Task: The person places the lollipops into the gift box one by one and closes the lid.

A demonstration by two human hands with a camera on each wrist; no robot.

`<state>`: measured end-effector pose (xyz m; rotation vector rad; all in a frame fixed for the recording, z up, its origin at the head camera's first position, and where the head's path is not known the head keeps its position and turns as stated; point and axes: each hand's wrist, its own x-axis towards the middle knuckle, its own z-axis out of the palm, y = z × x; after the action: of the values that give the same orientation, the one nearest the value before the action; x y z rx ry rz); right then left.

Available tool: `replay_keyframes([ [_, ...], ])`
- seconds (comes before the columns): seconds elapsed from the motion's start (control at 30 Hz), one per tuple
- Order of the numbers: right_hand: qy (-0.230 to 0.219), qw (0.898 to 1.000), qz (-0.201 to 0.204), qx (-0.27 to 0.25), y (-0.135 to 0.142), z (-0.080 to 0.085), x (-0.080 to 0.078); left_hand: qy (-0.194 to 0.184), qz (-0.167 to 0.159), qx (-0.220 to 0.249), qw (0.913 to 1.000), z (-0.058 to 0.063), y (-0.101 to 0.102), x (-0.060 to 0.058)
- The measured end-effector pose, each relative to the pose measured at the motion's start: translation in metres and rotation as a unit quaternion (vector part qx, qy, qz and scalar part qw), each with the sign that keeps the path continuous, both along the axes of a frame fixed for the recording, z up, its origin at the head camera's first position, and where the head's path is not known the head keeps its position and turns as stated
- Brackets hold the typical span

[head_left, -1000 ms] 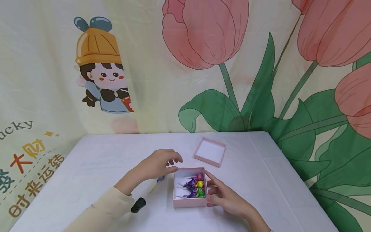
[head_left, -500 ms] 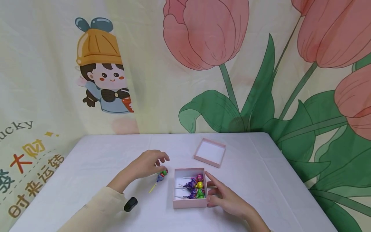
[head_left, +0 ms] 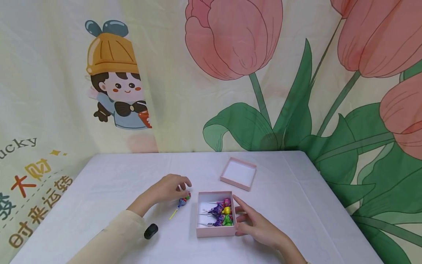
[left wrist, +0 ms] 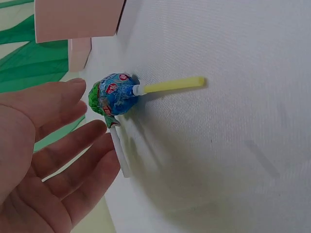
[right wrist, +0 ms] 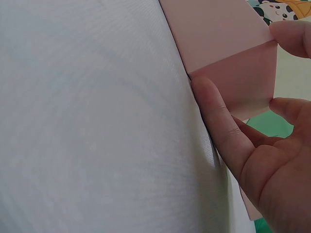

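My left hand [head_left: 169, 189] hovers by two lollipops on the table, fingers loosely bent and holding nothing. In the left wrist view, one blue-wrapped lollipop [left wrist: 121, 99] has a yellow stick; a green-wrapped lollipop [left wrist: 94, 99] with a white stick lies against it, right at my fingertips. My right hand [head_left: 258, 223] rests its fingertips against the right side of a pink box [head_left: 215, 231]. Inside the box lie several lollipops: purple ones [head_left: 216, 209], a yellow one [head_left: 226, 210], a green one [head_left: 228, 220] and a pink one [head_left: 227, 202], sticks pointing left.
Behind the box lies its pink lid [head_left: 239, 172], inner side up. A black device [head_left: 151, 231] is at the left sleeve. A white cloth covers the table [head_left: 290, 190], and a printed curtain [head_left: 171, 91] hangs behind it.
My left hand has moved left, away from the box, to beside the two lollipops, lowering slightly. The right hand and the box have stayed put.
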<state>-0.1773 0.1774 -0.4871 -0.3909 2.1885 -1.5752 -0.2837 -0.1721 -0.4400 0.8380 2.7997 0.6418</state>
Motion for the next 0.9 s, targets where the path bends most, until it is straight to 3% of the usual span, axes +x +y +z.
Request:
replay_keyframes([
  [0.4,-0.001,1.0,-0.002,0.0,0.0,0.0008,0.0007,-0.02,-0.034,0.002,0.9992,-0.0067,0.0008,-0.003],
  [0.9,-0.003,1.0,0.0,-0.004,0.0004,-0.0002,0.0005,-0.018,-0.018,0.005,0.9997,-0.0074,0.0074,-0.0017],
])
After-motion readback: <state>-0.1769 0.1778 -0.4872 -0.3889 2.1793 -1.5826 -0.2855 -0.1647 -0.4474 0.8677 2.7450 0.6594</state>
